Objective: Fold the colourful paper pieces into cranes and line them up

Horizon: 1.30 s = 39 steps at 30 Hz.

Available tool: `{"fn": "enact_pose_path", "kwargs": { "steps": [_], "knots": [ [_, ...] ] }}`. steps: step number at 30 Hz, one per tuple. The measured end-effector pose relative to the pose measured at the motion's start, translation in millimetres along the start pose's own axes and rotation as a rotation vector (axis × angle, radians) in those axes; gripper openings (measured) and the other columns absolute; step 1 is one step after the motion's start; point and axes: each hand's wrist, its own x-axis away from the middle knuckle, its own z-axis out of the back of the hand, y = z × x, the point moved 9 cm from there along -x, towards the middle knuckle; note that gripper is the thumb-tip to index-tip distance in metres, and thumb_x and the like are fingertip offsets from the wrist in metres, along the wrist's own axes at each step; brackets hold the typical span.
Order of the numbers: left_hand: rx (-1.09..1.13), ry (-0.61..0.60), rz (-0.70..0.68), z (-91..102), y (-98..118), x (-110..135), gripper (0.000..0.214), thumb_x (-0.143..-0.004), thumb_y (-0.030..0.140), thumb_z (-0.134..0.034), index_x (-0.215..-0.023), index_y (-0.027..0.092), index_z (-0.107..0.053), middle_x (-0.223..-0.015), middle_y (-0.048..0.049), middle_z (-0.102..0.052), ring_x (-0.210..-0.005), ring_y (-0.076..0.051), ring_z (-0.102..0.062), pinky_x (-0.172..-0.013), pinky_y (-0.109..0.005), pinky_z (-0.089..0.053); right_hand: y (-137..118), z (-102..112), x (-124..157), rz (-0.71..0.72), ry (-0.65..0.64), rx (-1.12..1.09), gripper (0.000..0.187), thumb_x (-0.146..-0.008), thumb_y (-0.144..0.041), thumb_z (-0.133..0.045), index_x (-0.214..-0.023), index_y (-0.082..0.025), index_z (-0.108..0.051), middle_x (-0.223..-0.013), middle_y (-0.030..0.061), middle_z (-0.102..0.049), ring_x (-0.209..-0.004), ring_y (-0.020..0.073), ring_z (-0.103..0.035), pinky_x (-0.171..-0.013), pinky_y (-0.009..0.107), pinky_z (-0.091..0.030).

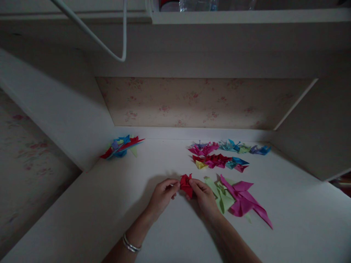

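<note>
A small red folded-paper piece (186,185) is held between my two hands, just above the white desk. My left hand (163,197) pinches its left edge between thumb and forefinger. On the other side my right hand (203,195) grips it, thumb on the front and fingers partly hidden behind. Pointed tips stick up from the top of the red paper. Close to my right hand lie a pale green folded-paper piece (225,201) and a larger magenta folded-paper piece (242,199), which overlap.
Several small origami pieces form rows, red ones (218,160) in front and blue ones (233,145) behind. Another colourful origami pile (122,147) sits at the back left, near the side panel (55,95). Overhead are a shelf (219,17) and a hanging white cable (104,47).
</note>
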Motion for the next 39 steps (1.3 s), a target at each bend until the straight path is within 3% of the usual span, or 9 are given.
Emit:
{"fn": "enact_pose_path", "kwargs": {
  "steps": [12,22,39],
  "knots": [
    [-0.13,-0.001,-0.047,1.6,-4.0,-4.2,0.033,-0.081,0.04,-0.058,-0.087,0.011,-0.07,-0.067,-0.0019,-0.058,-0.058,-0.012,-0.049,-0.053,-0.022,-0.038,3.1,-3.7,0.7,-0.029,-0.015,0.002,0.033,-0.08,-0.046,-0.064,-0.082,-0.013,-0.068,-0.056,0.0013,-0.059,-0.051,0.0105,-0.049,-0.051,0.023,-0.037],
    [-0.147,0.002,-0.086,1.6,-0.8,-3.4,0.03,-0.083,0.04,-0.056,-0.082,0.013,-0.07,-0.075,-0.0035,-0.06,-0.064,-0.013,-0.051,-0.055,-0.022,-0.04,5.3,-5.1,0.8,-0.052,0.001,-0.025,0.033,-0.077,-0.047,-0.067,-0.078,-0.015,-0.069,-0.059,0.0014,-0.06,-0.052,0.0099,-0.049,-0.052,0.023,-0.038],
    [-0.07,0.093,-0.041,9.5,2.8,-0.4,0.032,-0.079,0.042,-0.06,-0.08,0.013,-0.071,-0.061,0.0002,-0.056,-0.056,-0.011,-0.045,-0.052,-0.021,-0.033,8.9,-1.2,1.4,-0.087,0.007,-0.057,0.034,-0.074,-0.046,-0.069,-0.085,-0.013,-0.069,-0.069,0.0054,-0.066,-0.053,0.0134,-0.056,-0.054,0.025,-0.04]
  ]
}}
